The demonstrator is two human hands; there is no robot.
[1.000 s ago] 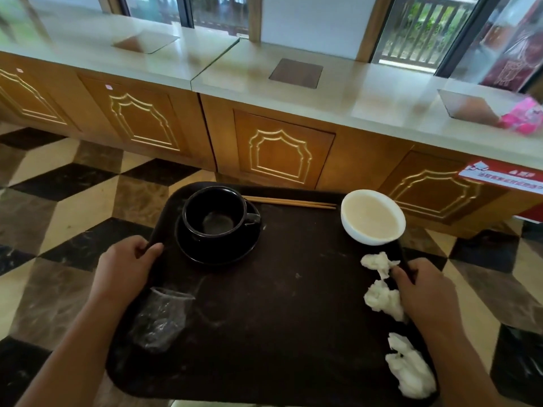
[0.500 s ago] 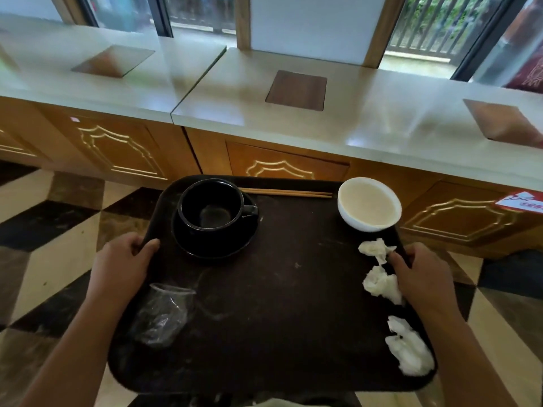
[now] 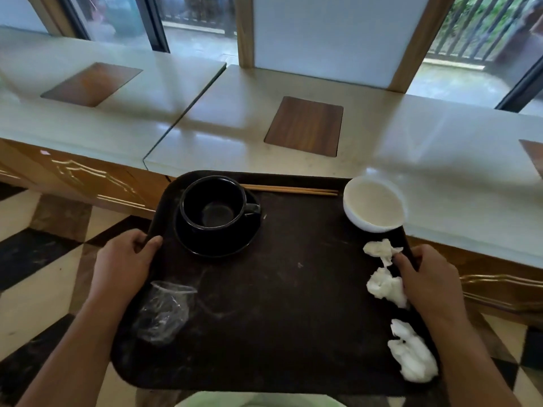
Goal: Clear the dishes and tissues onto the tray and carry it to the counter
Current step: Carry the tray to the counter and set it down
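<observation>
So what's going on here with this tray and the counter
A person is carrying a dark tray, left hand gripping its left rim and right hand its right rim. On it are a black cup on a saucer, chopsticks, a white bowl, three crumpled tissues and a crushed plastic cup. The tray's far edge reaches the pale counter, but it isn't set down yet.

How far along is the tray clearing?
Loading looks done: black cup on saucer, white bowl, wooden chopsticks, crumpled white tissues and clear plastic cup sit on the dark brown tray. Left hand and right hand grip its sides at the pale counter. Left: setting it down.
</observation>
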